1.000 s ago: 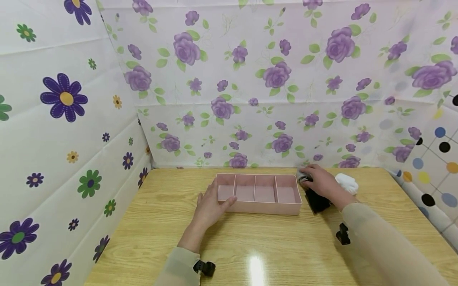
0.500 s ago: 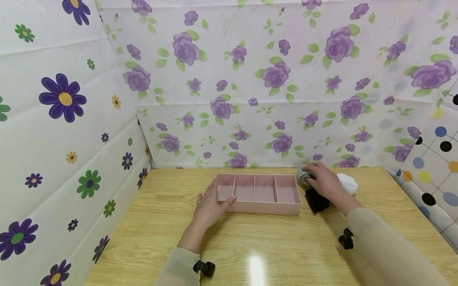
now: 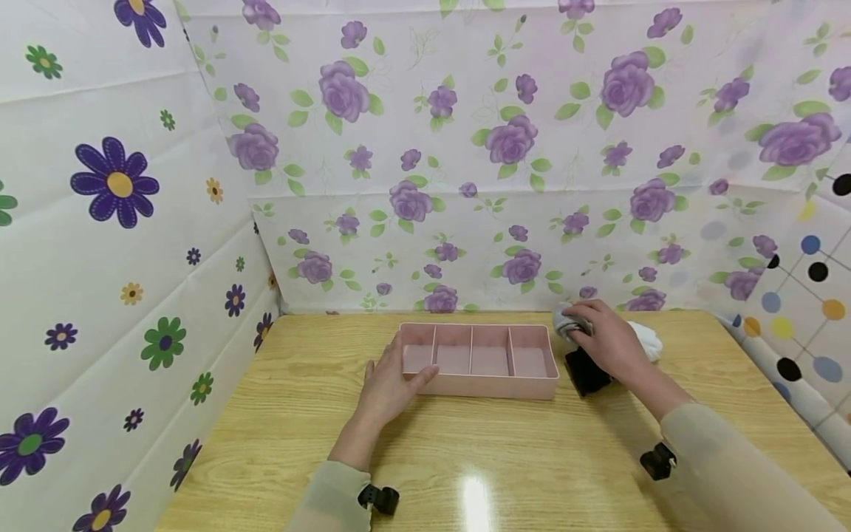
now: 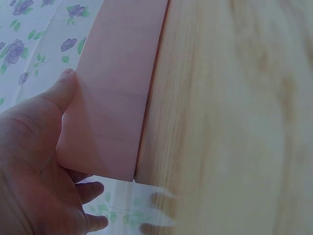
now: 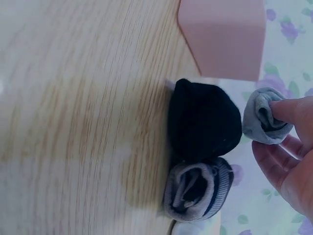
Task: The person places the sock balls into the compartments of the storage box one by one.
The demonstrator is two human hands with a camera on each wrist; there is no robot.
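A pink box (image 3: pixel 488 386) with several compartments stands toward the back of the table. At its left end my left hand (image 3: pixel 387 388) rests on the corner, thumb along the front rim and fingers extended against the end wall. My right hand (image 3: pixel 612 343), to the right of the box, pinches a rolled grey sock (image 5: pixel 257 120) between thumb and fingers. Just beside that sock in the right wrist view lies a rolled black sock (image 5: pixel 205 122). A grey-and-dark striped rolled sock (image 5: pixel 190 193) touches the black one; the right hand and forearm hide it in the head view.
A white bundle of cloth (image 3: pixel 646 340) lies behind the right wrist. The wooden table (image 3: pixel 518 451) meets a flowered sheet (image 3: pixel 412 244) at the back. Patterned sheets also hang at the left and right sides.
The right hand has lifted the grey sock slightly, and more of it shows. My right forearm has shifted to the right and toward me. The left hand and box keep their place.
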